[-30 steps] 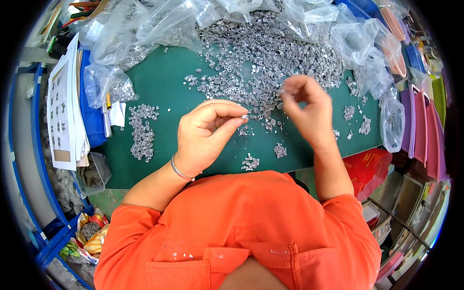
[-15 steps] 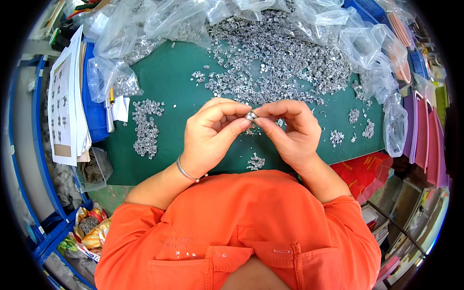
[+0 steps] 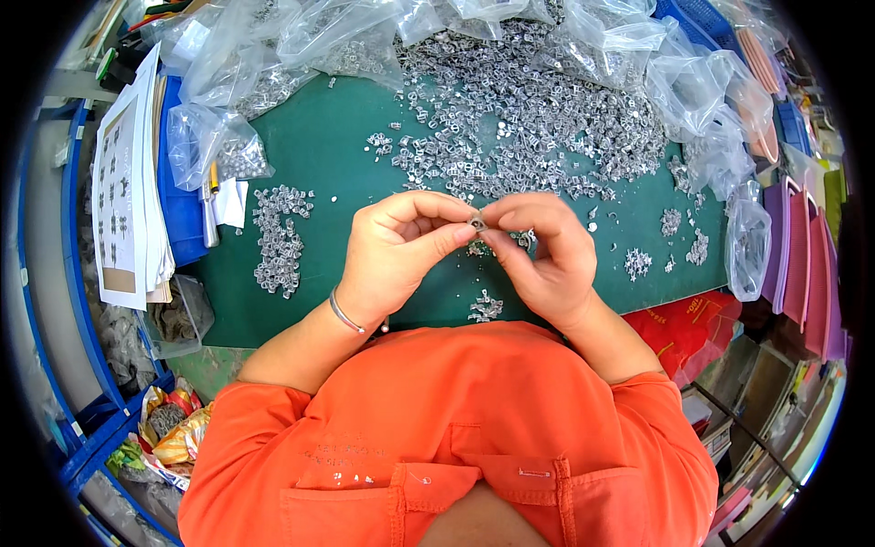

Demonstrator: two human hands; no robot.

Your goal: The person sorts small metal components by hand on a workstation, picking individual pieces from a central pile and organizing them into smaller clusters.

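Above the green tabletop point(image 3: 319, 146), my left hand point(image 3: 392, 246) and my right hand point(image 3: 551, 260) meet at their fingertips. Both pinch one small silvery metal part point(image 3: 477, 222) between thumb and forefinger. The fingertips cover much of it, so its exact kind is hard to make out. Just beyond my hands spreads a large heap of small grey metal parts point(image 3: 538, 128). Left of my left hand lies a block of similar parts point(image 3: 277, 246). Nearer to my body, below the fingertips, sits a little pile of metal pieces point(image 3: 485, 306).
Clear plastic bags point(image 3: 342, 41) of parts line the far edge. At left are printed sheets point(image 3: 128, 191), a blue tray point(image 3: 187, 214) and a clear box point(image 3: 187, 314). Small piles point(image 3: 638, 264) lie at right, near an empty-looking bag point(image 3: 747, 242) and pink and purple bins point(image 3: 802, 264).
The small metal part has turned between my fingertips, and a different side faces up. My right hand has shifted slightly and its fingers curl more. Both hands keep their pinch.
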